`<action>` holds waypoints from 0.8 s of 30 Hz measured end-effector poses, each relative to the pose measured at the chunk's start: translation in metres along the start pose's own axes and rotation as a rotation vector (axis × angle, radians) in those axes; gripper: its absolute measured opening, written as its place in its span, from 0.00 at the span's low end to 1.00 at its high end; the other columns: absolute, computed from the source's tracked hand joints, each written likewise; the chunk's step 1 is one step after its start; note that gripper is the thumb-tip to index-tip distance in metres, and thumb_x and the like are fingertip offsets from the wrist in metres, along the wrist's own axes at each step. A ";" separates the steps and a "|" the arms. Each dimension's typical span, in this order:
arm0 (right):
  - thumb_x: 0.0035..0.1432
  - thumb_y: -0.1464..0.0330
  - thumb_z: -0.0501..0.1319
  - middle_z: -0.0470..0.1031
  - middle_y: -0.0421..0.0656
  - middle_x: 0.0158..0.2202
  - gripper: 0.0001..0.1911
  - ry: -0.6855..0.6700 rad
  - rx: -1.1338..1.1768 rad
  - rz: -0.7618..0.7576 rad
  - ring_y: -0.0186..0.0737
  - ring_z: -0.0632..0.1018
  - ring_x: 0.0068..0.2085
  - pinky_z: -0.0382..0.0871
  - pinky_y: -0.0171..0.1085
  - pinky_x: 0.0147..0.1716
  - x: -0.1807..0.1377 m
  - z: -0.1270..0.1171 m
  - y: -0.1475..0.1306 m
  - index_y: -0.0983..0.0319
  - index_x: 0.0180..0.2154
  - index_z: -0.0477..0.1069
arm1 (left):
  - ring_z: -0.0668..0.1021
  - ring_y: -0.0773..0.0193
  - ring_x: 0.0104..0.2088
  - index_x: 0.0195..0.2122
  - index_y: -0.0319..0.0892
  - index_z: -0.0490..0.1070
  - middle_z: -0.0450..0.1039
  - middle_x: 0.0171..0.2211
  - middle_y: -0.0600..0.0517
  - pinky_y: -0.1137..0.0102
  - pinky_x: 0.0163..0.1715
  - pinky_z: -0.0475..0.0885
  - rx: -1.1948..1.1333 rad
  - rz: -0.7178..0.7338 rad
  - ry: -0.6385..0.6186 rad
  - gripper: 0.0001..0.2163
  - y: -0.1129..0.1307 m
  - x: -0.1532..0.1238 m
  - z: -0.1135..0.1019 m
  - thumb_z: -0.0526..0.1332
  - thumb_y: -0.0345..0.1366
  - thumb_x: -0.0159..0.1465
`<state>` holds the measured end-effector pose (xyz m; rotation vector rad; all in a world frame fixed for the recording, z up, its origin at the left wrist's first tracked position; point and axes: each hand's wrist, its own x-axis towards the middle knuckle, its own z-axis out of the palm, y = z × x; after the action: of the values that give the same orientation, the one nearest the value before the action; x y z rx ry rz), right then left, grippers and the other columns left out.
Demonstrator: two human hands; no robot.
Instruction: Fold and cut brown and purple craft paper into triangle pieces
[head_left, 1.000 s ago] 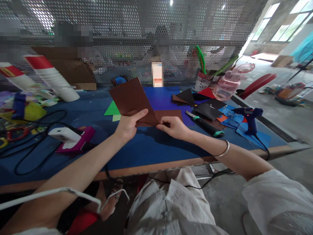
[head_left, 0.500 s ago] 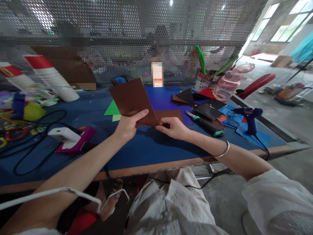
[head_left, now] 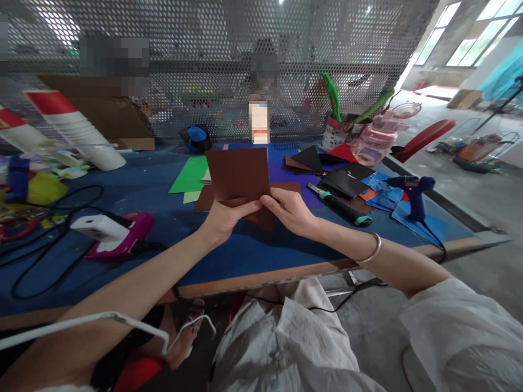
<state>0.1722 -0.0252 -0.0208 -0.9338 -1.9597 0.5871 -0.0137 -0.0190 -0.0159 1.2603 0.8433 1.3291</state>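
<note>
A sheet of brown paper (head_left: 239, 173) is held up above the table, facing me and fairly upright. My left hand (head_left: 229, 218) is closed on its lower left part, thumb stretched along the bottom edge. At the lower right corner my right hand (head_left: 288, 209) pinches the same sheet, its thumb tip close to the left thumb. Behind and below lies more brown paper (head_left: 202, 200) on the blue tabletop (head_left: 171, 228). Green paper (head_left: 188, 175) lies to the left of it, and a blue-purple sheet (head_left: 278, 163) lies behind.
To the right are a utility knife (head_left: 343, 208), black paper pieces (head_left: 347, 182), a blue glue gun (head_left: 414, 196) and a pink bottle (head_left: 373, 141). On the left stand a purple power strip (head_left: 118, 242) with black cables and stacked paper cups (head_left: 77, 130). A perforated metal screen (head_left: 212, 65) rises behind.
The brown sheet has turned from a leftward slant to nearly square-on. My right hand has moved up slightly along its corner, and the two thumbs have come together.
</note>
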 end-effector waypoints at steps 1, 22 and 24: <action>0.74 0.45 0.49 0.62 0.37 0.27 0.28 0.004 -0.008 -0.017 0.34 0.64 0.31 0.59 0.37 0.34 0.000 0.000 0.000 0.58 0.27 0.58 | 0.85 0.44 0.52 0.38 0.43 0.85 0.87 0.46 0.46 0.52 0.57 0.80 0.004 0.003 -0.012 0.24 -0.001 0.000 0.000 0.85 0.39 0.39; 0.66 0.36 0.52 0.67 0.39 0.29 0.34 0.075 0.190 0.100 0.35 0.66 0.32 0.60 0.35 0.32 0.005 -0.001 0.008 0.60 0.30 0.67 | 0.87 0.41 0.46 0.35 0.38 0.81 0.85 0.35 0.41 0.56 0.40 0.86 0.028 -0.108 -0.101 0.31 0.002 0.008 -0.011 0.75 0.65 0.51; 0.65 0.36 0.53 0.66 0.39 0.29 0.34 0.069 0.206 0.115 0.35 0.66 0.32 0.60 0.35 0.31 0.006 -0.001 0.009 0.60 0.30 0.66 | 0.87 0.42 0.45 0.38 0.37 0.81 0.85 0.35 0.40 0.56 0.41 0.86 0.033 -0.108 -0.114 0.33 0.002 0.009 -0.012 0.72 0.67 0.54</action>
<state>0.1741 -0.0150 -0.0238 -0.9279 -1.7549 0.7961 -0.0246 -0.0084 -0.0146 1.2856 0.8437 1.1514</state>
